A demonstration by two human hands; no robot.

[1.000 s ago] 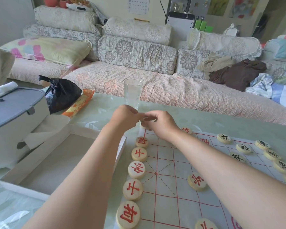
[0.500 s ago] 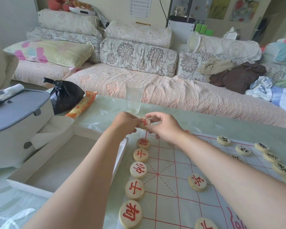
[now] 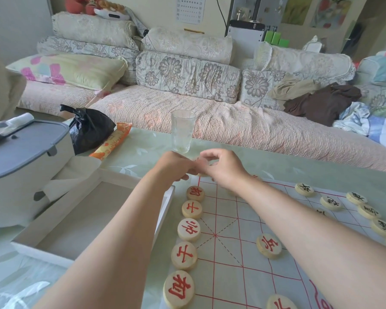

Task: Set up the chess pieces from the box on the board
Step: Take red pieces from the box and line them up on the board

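where both hands meet, red-lettered pieces, "帅" legible w/ "士"

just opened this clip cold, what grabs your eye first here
Both hands meet at the board's far corner: the left hand and right hand seem to pinch a blurred piece between them. Below them a column of red-lettered xiangqi pieces lines the paper board. A clear drinking glass stands just behind the hands.

Two bare forearms, no sleeves, no watch or rings visible, left hand, right hand
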